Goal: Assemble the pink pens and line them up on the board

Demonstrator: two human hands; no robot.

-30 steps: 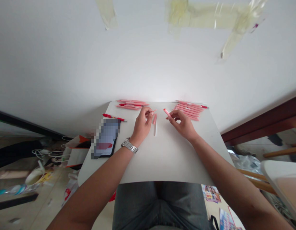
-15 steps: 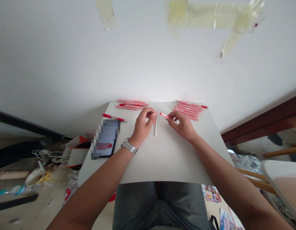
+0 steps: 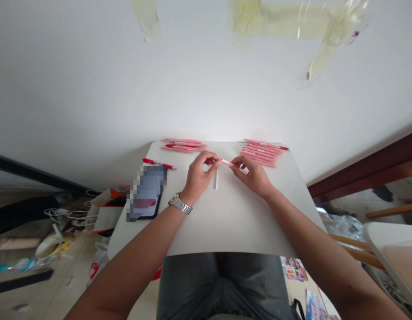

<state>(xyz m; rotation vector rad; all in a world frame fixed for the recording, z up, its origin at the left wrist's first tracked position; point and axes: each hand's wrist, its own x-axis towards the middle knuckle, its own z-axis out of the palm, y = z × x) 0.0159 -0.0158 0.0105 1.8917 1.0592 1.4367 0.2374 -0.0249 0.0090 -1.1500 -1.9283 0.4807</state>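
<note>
My left hand (image 3: 199, 175), with a metal watch on the wrist, and my right hand (image 3: 254, 174) meet over the far middle of a small white table (image 3: 226, 218). Both pinch the same pink pen part (image 3: 227, 163), one at each end, held level between them. A thin white refill (image 3: 215, 181) lies on the table just below the fingers. One pile of pink pens (image 3: 183, 145) lies at the far left, another pile of pink pens (image 3: 262, 153) at the far right beside my right hand.
A red pen (image 3: 158, 164) and a dark phone (image 3: 147, 192) lie on the table's left side. A white wall rises behind the table. Bags, cables and a cup (image 3: 49, 243) clutter the floor at left; magazines (image 3: 294, 269) lie at right.
My hands have come together. The pink piece in my right hand moved left to meet my left fingers, and the pink piece that lay beside the white refill is no longer on the table.
</note>
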